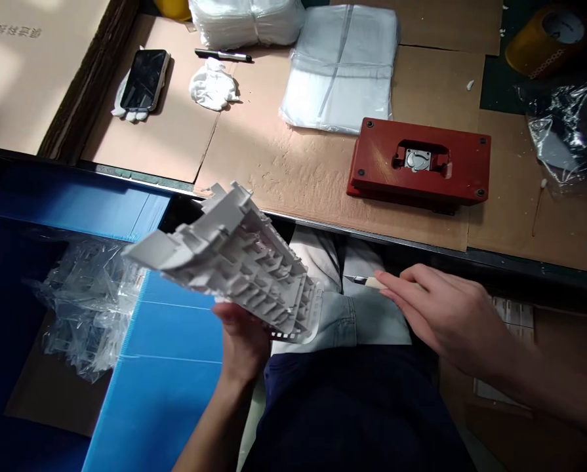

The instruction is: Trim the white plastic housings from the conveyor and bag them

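Observation:
A white moulded plastic part with many ribs and a slotted edge is held up, tilted, over my lap. My left hand grips it from below, and most of the fingers are hidden behind it. In my right hand is a craft knife with a pale handle, its blade pointing left toward the plastic part. The blade is apart from the part. On the bench beyond sits a red block fixture with a small metal piece in its central recess.
Cardboard covers the bench. On it lie stacked clear bags, a phone, a white glove and a marker. Tape rolls stand at back right. At left, a blue bin holds plastic-wrapped parts.

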The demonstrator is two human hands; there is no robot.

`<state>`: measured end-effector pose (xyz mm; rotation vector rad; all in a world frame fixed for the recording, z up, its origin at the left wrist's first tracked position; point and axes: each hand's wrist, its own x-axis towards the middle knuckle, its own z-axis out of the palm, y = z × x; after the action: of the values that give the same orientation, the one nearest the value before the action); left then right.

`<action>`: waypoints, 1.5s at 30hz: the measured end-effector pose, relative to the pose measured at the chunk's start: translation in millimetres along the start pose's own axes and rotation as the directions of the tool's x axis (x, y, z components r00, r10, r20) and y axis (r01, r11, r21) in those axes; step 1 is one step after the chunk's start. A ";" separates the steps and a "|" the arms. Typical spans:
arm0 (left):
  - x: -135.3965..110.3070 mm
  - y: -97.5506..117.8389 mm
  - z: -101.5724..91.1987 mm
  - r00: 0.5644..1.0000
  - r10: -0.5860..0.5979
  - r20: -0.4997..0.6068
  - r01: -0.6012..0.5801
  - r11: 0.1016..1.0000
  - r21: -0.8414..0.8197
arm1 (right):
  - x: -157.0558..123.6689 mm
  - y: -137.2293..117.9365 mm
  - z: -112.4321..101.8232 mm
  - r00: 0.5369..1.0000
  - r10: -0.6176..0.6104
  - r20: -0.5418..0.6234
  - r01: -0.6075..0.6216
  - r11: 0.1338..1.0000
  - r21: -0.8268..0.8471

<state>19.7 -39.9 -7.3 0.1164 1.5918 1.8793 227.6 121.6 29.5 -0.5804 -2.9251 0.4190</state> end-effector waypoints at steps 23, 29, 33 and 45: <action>4.7 13.5 28.8 0.688 -0.565 0.456 0.720 0.611 -0.328 | 83.0 -2.2 -17.9 0.777 -0.625 -0.075 0.615 0.729 0.299; -2.9 9.5 31.2 0.632 -0.659 0.409 0.775 0.542 -0.325 | 100.2 -10.1 -13.5 0.619 -0.785 -0.005 0.716 0.561 0.415; -5.8 8.8 32.2 0.575 -0.690 0.440 0.818 0.481 -0.315 | 99.7 -12.2 -8.0 0.604 -0.797 -0.020 0.700 0.519 0.490; -5.7 5.0 33.4 0.547 -0.687 0.479 0.837 0.451 -0.309 | 91.5 -11.7 -0.2 0.637 -0.770 -0.029 0.654 0.521 0.549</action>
<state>37.7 -14.8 7.7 -0.4944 0.6577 1.3486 139.5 147.1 39.8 0.8026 -2.6910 1.1252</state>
